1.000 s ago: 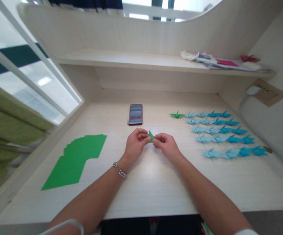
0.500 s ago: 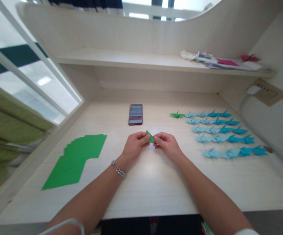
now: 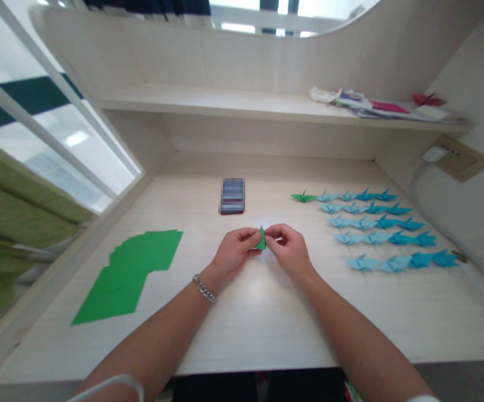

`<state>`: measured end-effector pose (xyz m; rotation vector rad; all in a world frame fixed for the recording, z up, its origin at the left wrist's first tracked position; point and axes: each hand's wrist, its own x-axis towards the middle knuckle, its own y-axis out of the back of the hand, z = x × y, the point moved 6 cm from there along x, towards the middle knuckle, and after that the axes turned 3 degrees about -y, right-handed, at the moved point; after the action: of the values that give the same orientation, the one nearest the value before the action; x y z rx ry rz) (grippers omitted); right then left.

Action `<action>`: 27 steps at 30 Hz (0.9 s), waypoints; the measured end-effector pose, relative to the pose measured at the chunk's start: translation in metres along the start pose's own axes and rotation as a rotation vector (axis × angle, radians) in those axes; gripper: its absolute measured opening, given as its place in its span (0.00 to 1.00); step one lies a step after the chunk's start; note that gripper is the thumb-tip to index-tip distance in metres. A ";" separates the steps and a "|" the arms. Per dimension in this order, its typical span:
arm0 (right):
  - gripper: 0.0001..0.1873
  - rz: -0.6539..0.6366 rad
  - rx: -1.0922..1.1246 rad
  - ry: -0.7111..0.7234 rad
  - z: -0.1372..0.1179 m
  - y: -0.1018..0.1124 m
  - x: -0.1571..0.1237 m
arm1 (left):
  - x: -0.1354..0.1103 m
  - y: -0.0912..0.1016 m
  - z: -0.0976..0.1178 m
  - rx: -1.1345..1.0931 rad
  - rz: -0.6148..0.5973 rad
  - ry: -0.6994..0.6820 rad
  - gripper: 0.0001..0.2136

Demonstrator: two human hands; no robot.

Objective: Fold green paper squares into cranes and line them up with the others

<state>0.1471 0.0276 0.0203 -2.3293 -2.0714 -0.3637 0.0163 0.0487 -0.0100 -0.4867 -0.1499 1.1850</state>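
Green folded paper (image 3: 261, 240), at five o'clock from the phone (image 3: 232, 196), was pinched by the left hand (image 3: 234, 249) and, at three o'clock, the right hand (image 3: 290, 248); creasing seemed underway, calling next for precise pressure.

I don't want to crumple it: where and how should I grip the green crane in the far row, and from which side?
Probably pinch the green crane lightly at its raised middle, coming from the near side. Its thin points spread left and right and could bend, and the right one reaches close to the light blue crane beside it.
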 end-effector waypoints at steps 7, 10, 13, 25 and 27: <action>0.10 0.014 -0.031 0.032 -0.007 0.003 -0.002 | 0.001 0.003 -0.001 0.016 0.012 0.016 0.14; 0.09 0.003 -0.037 0.073 -0.009 0.005 0.000 | 0.001 0.003 -0.001 0.029 -0.005 0.028 0.15; 0.08 -0.009 -0.050 0.104 -0.011 0.006 0.000 | 0.001 0.004 -0.001 0.044 -0.011 0.041 0.15; 0.04 -0.024 -0.090 0.132 -0.013 0.005 -0.002 | 0.001 0.009 -0.002 0.083 -0.037 0.081 0.14; 0.04 -0.049 -0.094 0.123 -0.012 0.004 -0.001 | 0.001 0.010 -0.001 0.091 -0.037 0.081 0.15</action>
<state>0.1489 0.0240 0.0325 -2.2452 -2.0998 -0.6015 0.0085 0.0522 -0.0158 -0.4492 -0.0348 1.1287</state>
